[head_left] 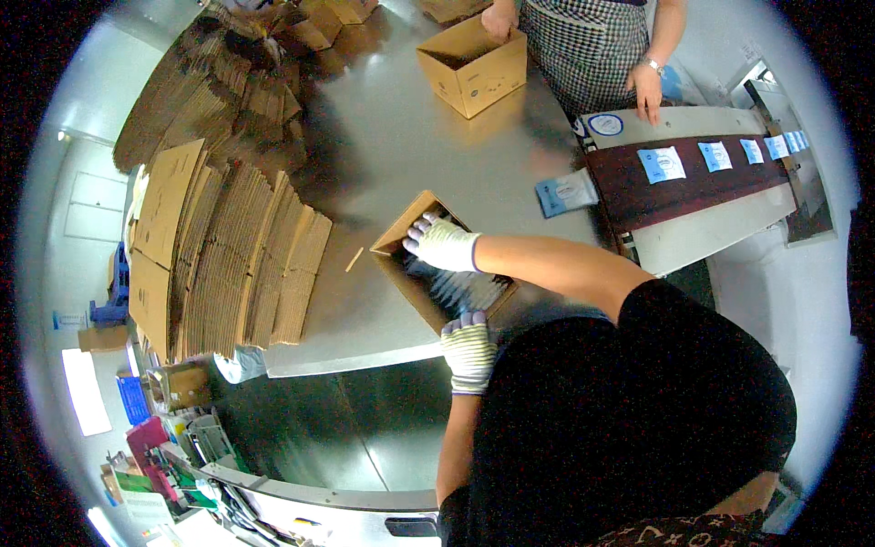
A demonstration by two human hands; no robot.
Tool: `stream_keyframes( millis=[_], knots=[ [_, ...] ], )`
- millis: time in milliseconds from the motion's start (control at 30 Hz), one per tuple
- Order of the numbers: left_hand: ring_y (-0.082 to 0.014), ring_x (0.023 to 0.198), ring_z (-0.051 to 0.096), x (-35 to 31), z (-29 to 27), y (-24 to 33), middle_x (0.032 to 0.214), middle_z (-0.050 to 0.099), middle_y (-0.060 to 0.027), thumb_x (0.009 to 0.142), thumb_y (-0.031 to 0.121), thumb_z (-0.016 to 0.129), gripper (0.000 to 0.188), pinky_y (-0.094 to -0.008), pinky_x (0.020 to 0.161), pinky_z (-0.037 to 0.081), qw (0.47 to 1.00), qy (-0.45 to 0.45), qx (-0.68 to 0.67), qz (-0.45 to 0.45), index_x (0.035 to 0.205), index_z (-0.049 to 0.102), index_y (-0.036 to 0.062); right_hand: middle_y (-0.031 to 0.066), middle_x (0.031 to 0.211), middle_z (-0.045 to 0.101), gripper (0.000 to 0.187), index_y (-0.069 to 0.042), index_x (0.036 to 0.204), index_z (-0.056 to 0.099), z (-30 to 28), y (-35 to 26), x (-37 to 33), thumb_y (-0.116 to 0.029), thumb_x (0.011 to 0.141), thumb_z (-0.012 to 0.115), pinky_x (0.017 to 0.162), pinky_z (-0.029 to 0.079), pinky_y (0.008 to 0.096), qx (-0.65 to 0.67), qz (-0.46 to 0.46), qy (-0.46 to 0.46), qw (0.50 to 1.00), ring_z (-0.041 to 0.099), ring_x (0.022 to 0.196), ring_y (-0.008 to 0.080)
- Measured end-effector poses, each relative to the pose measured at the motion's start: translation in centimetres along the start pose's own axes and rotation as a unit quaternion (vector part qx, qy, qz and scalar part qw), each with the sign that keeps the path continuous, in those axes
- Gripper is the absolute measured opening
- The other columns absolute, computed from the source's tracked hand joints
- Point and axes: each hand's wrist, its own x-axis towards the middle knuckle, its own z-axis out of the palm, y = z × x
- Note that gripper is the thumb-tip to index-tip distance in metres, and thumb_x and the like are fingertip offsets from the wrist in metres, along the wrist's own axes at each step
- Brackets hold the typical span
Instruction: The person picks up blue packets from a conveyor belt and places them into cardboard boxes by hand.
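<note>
On the metal table in front of me stands a cardboard box (407, 294), its top uncovered. A row of shiny silver-blue packets (460, 290) lies packed inside it. My right hand (445, 244), in a striped white glove with grey fingertips, reaches over the far left end of the box, fingers stretched out and nothing seen in them. At the box's near edge, my left hand (469, 356), gloved alike, has its fingers over the rim; its thumb is hidden. A single blue and white packet (567, 193) rests at the end of the conveyor belt, right of the box.
Stacks of flattened cardboard boxes (232, 255) fill the table's left side. A thin cardboard strip (355, 260) lies near my box. Several packets ride the dark conveyor belt (638, 210) at right. Across the table, a person in a checked apron (583, 55) holds another cardboard box (483, 84).
</note>
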Motion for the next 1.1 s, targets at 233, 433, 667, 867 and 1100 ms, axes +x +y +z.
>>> stream_keyframes(
  millis=[233,433,667,867,1100],
  knots=[
    [-0.0223,0.070,0.054,-0.5,1.0,-0.7,0.075,0.051,-0.0051,0.075,0.025,0.057,0.015,-0.0360,0.066,0.041,0.999,-0.011,0.023,0.027,0.079,0.050,0.0126,0.0110,0.097,0.064,0.021,-0.006,0.094,0.062,-10.5,-2.5,-1.9,-0.012,0.081,0.047,0.074,0.048,0.0395,0.090,0.048,-0.356,0.929,0.060,0.086,0.0236],
    [-0.0222,0.072,0.054,-1.0,1.3,-0.9,0.077,0.052,-0.0051,0.074,0.024,0.058,0.017,-0.0368,0.068,0.041,0.999,-0.026,-0.022,0.005,0.084,0.053,0.0116,0.0257,0.103,0.059,0.034,0.004,0.113,0.055,-8.9,-2.6,-2.3,-0.012,0.083,0.049,0.078,0.049,0.0495,0.165,0.043,-0.332,0.928,0.060,0.089,0.0373],
    [-0.0224,0.072,0.054,-0.5,0.5,0.0,0.076,0.052,-0.0059,0.074,0.023,0.058,0.016,-0.0371,0.067,0.042,0.999,-0.043,-0.029,0.013,0.083,0.051,0.0113,0.0160,0.114,0.053,0.030,-0.006,0.112,0.053,-0.7,-3.8,-2.5,-0.019,0.086,0.043,0.088,0.042,0.0458,-0.036,0.006,-0.267,0.963,0.050,0.107,0.0306],
    [-0.0226,0.071,0.054,-0.7,0.6,-0.5,0.075,0.052,-0.0061,0.073,0.022,0.058,0.014,-0.0364,0.066,0.042,0.999,-0.005,-0.030,0.014,0.080,0.051,0.0116,0.0157,0.083,0.063,0.021,-0.002,0.090,0.061,-1.6,-3.2,0.2,-0.015,0.080,0.048,0.059,0.050,0.0520,-0.096,-0.089,-0.403,0.906,0.062,0.073,0.0290],
    [-0.0217,0.068,0.054,-0.5,0.4,0.0,0.073,0.052,-0.0049,0.074,0.019,0.056,0.009,-0.0348,0.064,0.042,1.000,0.006,0.006,0.030,0.076,0.051,0.0118,0.0152,0.069,0.064,0.017,0.000,0.075,0.066,-0.9,0.1,2.5,-0.010,0.073,0.053,0.049,0.048,0.0419,-0.041,0.036,-0.204,0.977,0.062,0.061,0.0275]
  ],
)
